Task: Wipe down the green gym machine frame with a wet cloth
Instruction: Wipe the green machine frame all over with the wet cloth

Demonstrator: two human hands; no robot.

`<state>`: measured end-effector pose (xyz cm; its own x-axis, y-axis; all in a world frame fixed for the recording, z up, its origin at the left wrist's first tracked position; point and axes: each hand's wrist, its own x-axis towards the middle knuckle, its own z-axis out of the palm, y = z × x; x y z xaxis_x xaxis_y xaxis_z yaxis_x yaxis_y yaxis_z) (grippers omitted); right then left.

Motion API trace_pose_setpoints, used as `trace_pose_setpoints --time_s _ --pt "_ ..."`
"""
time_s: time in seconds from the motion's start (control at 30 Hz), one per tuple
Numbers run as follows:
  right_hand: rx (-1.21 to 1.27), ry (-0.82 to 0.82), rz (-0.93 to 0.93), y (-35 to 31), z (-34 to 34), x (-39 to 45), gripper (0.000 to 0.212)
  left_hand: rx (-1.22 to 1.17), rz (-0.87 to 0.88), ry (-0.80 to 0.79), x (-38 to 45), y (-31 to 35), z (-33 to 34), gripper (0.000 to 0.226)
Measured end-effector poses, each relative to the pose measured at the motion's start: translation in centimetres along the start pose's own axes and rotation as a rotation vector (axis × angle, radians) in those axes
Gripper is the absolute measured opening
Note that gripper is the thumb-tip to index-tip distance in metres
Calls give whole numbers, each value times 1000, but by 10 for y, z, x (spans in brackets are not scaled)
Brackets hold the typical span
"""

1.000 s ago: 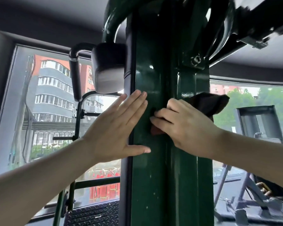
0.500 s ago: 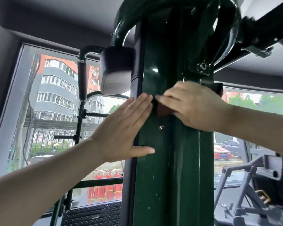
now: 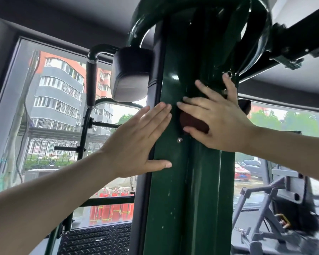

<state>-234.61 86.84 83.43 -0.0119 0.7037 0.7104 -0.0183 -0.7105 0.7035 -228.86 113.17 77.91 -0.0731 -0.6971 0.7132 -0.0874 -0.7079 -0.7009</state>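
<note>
My right hand (image 3: 217, 118), fingers spread, presses the dark cloth (image 3: 193, 123) under its palm against the green frame (image 3: 180, 181); left hand (image 3: 136, 142) flat beside it. Risk: bolt (image 3: 179, 139) just below my thumb may snag the cloth.

A single head-worn wide-angle camera looks forward and tilted upward, very close to the green upright post (image 3: 184, 190), which fills the centre from 12 to 6 o'clock; windows (image 3: 59, 115) lie behind it at 9 and 3.

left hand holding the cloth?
No, the left hand lies flat and bare against the green frame, while the dark cloth sits under the right hand.
</note>
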Motion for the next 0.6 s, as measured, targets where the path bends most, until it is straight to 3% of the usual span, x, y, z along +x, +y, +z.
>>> trace_pose_setpoints --time_s 0.17,0.33,0.5,0.6 --pt "145 -24 -233 2 4 -1 36 35 3 -10 -3 0 -2 109" --pt "161 51 -132 14 2 27 29 48 -2 3 -3 2 0 109" --pt "259 -86 -436 -14 -2 -6 32 52 -8 -26 -4 2 0 112" --pt "223 35 -205 9 -1 21 26 16 -14 -33 -3 4 -1 118"
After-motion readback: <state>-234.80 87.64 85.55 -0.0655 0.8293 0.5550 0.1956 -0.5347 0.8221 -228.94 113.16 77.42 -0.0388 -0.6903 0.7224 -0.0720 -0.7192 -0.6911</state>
